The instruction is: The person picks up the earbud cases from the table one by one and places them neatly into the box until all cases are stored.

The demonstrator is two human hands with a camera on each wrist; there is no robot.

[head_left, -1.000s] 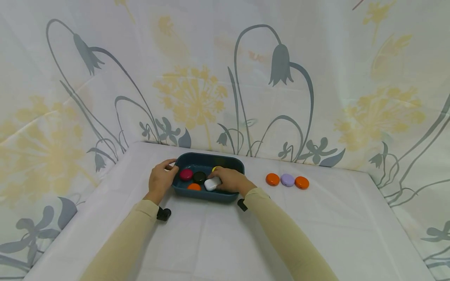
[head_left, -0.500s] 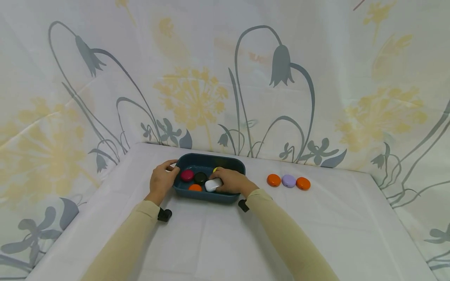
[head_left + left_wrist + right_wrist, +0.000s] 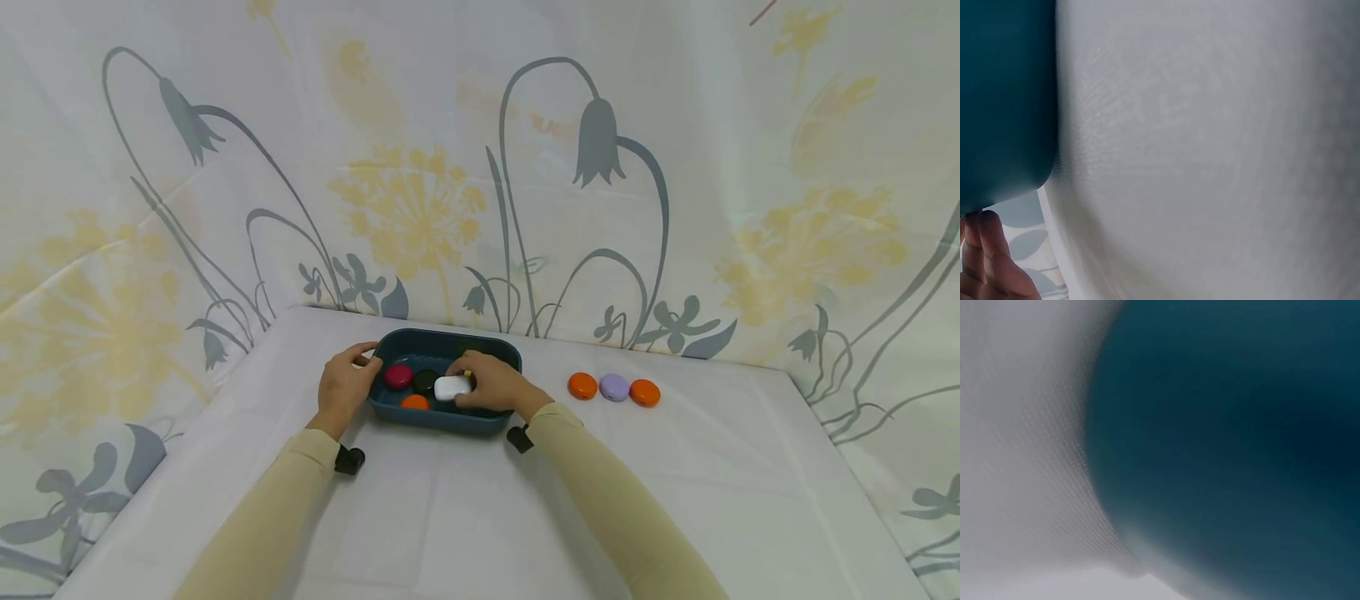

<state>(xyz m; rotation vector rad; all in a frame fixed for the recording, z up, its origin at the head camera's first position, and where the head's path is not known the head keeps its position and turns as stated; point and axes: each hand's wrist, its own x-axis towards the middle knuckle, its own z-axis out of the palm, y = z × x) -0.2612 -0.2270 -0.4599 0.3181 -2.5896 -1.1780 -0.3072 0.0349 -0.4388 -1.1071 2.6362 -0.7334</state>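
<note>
A dark blue-green tray (image 3: 420, 419) holds several small rounded pieces. My left hand (image 3: 344, 388) rests at its left end; in the left wrist view the fingertips (image 3: 989, 220) touch the outer wall, fairly straight. Inside the tray, my right hand (image 3: 489, 383) pinches a white rounded piece (image 3: 452, 388) between thumb and fingers. A bit of a yellow piece (image 3: 467, 373) shows among those fingers. Left of the white piece lie a black round piece (image 3: 424, 382), a dark red one (image 3: 398, 375) and an orange one (image 3: 415, 402). The right wrist view shows only blurred tray wall (image 3: 1222, 450).
To the right of the tray, an orange disc (image 3: 582, 385), a lilac disc (image 3: 614, 387) and another orange disc (image 3: 645, 392) lie in a row on the white tabletop (image 3: 465, 517). A flower-patterned cloth (image 3: 465, 167) hangs behind the table.
My right fingers have shifted around the white piece, which has turned level and moved slightly up and left, covering part of the black piece. The yellow piece is now mostly hidden. My left hand stays put.
</note>
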